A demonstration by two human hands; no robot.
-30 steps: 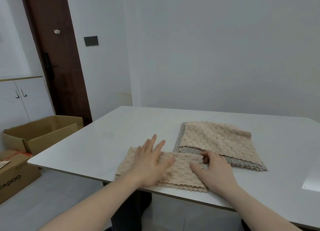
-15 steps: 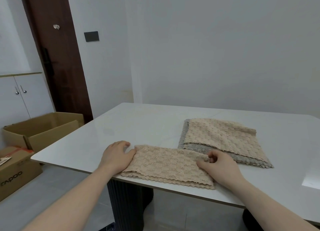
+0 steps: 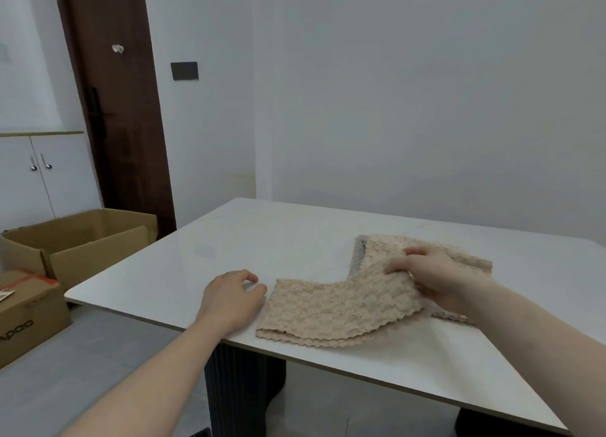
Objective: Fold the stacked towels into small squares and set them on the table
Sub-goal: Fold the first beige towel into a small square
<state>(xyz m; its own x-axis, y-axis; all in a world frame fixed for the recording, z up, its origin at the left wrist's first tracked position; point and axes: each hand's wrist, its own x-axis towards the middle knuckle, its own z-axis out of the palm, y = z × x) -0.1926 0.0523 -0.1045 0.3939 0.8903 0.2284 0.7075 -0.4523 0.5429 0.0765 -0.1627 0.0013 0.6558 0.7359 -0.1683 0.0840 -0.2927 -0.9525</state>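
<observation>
A beige textured towel [image 3: 331, 308], folded into a long strip, lies near the front edge of the white table [image 3: 262, 240]. My right hand [image 3: 429, 276] pinches the strip's right end and holds it lifted above the table. My left hand [image 3: 231, 297] rests on the table just left of the strip's left end, fingers curled, holding nothing that I can see. Behind the strip lies the stack of towels [image 3: 465, 259], a beige one on top and a grey one [image 3: 359, 254] showing at its left edge; my right hand and the raised end hide part of the stack.
An open cardboard box [image 3: 78, 240] and a taped box [image 3: 29, 312] stand on the floor to the left of the table. A dark door [image 3: 114, 108] and white cabinets [image 3: 39, 174] are behind them. A white wall runs along the table's far side.
My right hand has raised the strip's right end and carried it up toward the stack. My left hand slid off the towel to its left end and curled.
</observation>
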